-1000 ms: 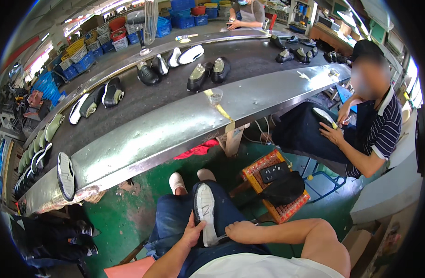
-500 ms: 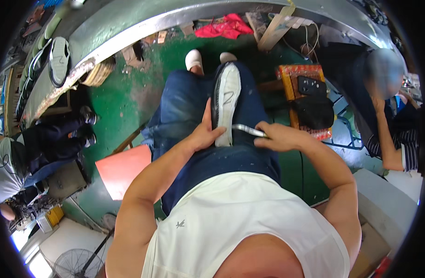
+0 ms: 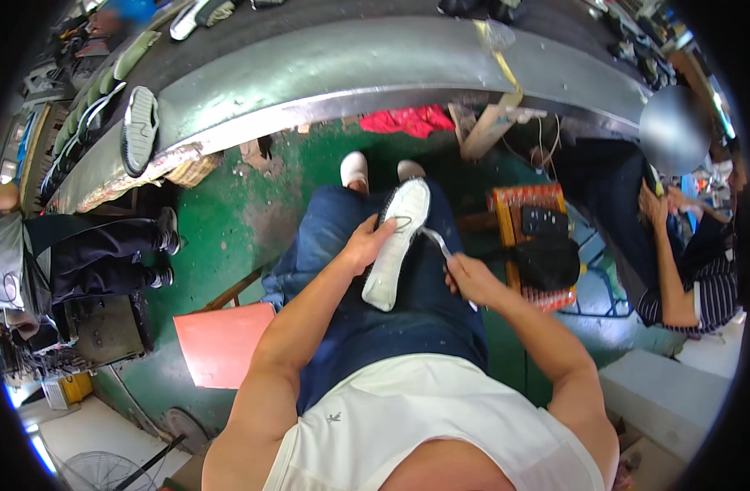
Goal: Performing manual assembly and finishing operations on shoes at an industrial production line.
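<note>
A shoe (image 3: 395, 260) lies across my thighs with its whitish underside up and a dark hand-drawn mark near its middle. Its toe points away from me, tilted a little right. My left hand (image 3: 368, 247) grips it from the left side, thumb over the underside. In my right hand (image 3: 475, 282), fingers wrapped round the handle, is a metal tool (image 3: 437, 241) with a bent, flattened end. That end reaches the shoe's right edge; whether it touches I cannot tell.
A metal-edged conveyor bench (image 3: 309, 86) curves ahead, with another shoe (image 3: 139, 131) on its left end. At my right a small stool (image 3: 506, 209) bears a black phone and a black cap. A pink board (image 3: 223, 344) is at left. People sit or stand on both sides.
The shoe has turned, its toe tipping right and its heel left. My left hand has moved up along it. The tool has shifted from near the heel to the forward right edge.
</note>
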{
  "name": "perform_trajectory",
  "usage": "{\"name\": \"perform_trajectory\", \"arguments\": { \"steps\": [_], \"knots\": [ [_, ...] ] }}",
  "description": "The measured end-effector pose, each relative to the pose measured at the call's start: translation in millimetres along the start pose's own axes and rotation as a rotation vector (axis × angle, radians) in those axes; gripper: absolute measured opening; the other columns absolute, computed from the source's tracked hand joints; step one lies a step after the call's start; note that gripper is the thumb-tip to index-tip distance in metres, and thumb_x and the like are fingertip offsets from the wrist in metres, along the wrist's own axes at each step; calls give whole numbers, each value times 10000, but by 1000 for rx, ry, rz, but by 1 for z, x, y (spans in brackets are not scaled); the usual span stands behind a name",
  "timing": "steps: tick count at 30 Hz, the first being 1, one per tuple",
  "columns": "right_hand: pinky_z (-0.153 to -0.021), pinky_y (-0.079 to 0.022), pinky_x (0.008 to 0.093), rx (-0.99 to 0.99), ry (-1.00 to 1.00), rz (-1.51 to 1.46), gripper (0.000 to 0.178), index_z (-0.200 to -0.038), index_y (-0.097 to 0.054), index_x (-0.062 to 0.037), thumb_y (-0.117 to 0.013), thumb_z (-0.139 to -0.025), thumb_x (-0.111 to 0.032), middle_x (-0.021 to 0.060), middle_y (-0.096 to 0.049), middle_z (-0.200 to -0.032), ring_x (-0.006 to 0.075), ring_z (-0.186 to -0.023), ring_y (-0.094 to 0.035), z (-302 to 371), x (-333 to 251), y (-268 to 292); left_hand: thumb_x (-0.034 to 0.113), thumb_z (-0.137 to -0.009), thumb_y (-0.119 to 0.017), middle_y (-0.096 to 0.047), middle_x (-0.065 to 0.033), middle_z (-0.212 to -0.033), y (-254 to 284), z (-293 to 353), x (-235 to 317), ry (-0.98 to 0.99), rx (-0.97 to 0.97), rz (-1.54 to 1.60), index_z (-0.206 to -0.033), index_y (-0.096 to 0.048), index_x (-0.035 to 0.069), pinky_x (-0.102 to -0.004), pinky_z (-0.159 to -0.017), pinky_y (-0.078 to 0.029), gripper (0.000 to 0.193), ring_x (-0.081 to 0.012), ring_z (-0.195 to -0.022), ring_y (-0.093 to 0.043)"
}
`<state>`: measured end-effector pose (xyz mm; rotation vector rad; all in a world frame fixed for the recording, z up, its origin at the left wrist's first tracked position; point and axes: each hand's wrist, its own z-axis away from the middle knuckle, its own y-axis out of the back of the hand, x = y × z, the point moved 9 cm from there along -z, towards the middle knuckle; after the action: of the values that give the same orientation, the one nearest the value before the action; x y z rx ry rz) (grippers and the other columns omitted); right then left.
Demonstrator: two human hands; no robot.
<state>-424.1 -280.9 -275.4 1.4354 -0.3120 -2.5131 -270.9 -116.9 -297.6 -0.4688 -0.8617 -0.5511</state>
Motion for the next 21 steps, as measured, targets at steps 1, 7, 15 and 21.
{"name": "perform_trajectory", "arguments": {
  "steps": [1,7,15,21],
  "knots": [
    [-654,-533,361,5,-36,-10,395,-988,-571,-13,-393,-1085,-351,108,-641,-768,219,-655,-644,7,8,1,396,-1018,-575,-644,-111,-1248,2,3,10,-24,0,0,-1404,-500,1,-357,-991,-497,557,-196,-1135,-619],
    [-741,-556,442,34,149,740,338,-979,-602,-25,-524,-1026,-351,156,-673,-865,320,-808,-689,34,-48,-6,573,-1047,-373,-527,-155,-1456,-10,54,171,-308,-314,825,-1514,-381,68,-481,-1104,-451,688,-298,-1309,-548],
    [-897,-540,439,235,618,714,326,-1114,-662,-34,-723,-879,-252,156,-630,-1162,351,-1077,-626,43,-147,22,763,-949,-334,-569,-233,-1368,-12,15,212,-340,-543,966,-1441,-479,59,-606,-944,-540,871,-428,-1223,-590],
    [-835,-532,421,427,1028,582,280,-1099,-664,-13,-747,-849,-107,137,-623,-1116,332,-977,-633,38,-282,52,721,-974,-342,-591,-257,-1333,-10,16,222,-365,-557,1026,-1400,-514,5,-577,-984,-527,851,-439,-1226,-581]
  ]
}}
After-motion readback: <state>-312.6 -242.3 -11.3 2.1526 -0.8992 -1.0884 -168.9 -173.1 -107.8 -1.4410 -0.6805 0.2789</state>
